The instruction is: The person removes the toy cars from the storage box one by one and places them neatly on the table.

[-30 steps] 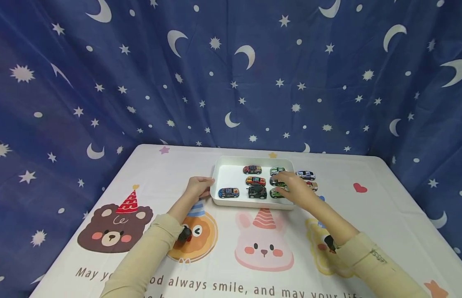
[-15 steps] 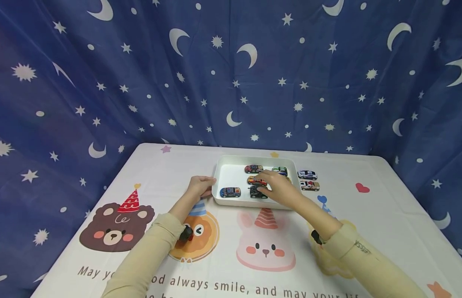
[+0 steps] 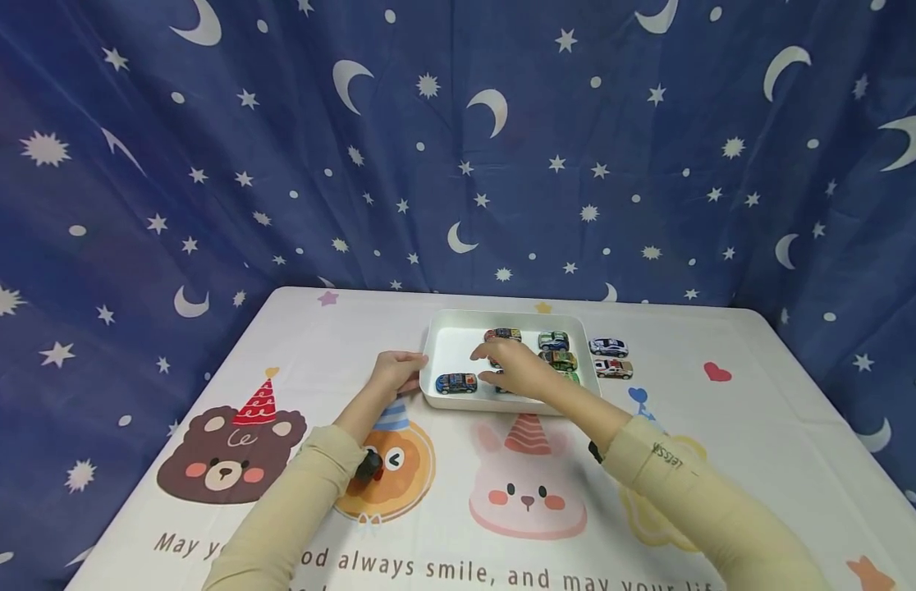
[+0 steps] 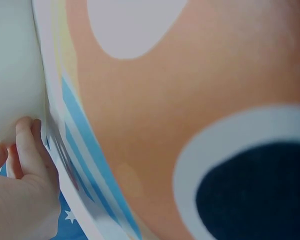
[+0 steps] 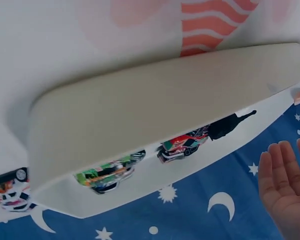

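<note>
A white tray [image 3: 502, 405] holds several toy cars in rows. My left hand [image 3: 395, 373] pinches its left end; fingers touch the outer wall [image 4: 15, 75] in the left wrist view. Above the tray is my right hand [image 3: 517, 368], thumb and fingers apart, holding nothing. Just left of its fingertips sits a blue toy car [image 3: 456, 382]. Behind the hand a red toy car [image 3: 502, 334] partly shows. Under it, the black toy car [image 5: 225, 127] is mostly hidden in the head view. Green toy cars [image 3: 554, 341] stand in the tray's right column.
Right of the tray, a white-and-blue toy car [image 3: 609, 347] and a white-and-orange toy car [image 3: 613, 369] stand on the table. A printed cloth [image 3: 399, 542] covers the table. Behind hangs a blue curtain [image 3: 399, 172] with moons and stars.
My right hand has moved left across the tray, from the green cars past the middle column, uncovering the right column. The left hand stays on the tray's left end.
</note>
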Demonstrator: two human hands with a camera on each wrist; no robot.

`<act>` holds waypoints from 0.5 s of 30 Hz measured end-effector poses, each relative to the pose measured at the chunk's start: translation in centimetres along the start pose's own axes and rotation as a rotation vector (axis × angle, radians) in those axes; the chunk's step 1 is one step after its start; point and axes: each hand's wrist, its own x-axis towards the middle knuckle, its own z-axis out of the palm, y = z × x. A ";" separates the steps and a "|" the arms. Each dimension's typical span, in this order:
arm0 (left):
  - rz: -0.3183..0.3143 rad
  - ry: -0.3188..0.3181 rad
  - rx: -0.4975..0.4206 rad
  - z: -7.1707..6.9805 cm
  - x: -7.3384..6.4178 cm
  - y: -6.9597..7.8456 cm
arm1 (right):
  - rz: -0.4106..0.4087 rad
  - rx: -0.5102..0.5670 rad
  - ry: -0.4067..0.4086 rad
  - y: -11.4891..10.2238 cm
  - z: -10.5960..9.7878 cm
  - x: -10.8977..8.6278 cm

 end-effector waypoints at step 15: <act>-0.024 -0.006 -0.012 -0.1 0.1 0.1 | 0.060 0.121 -0.046 0.0 1.2 3.1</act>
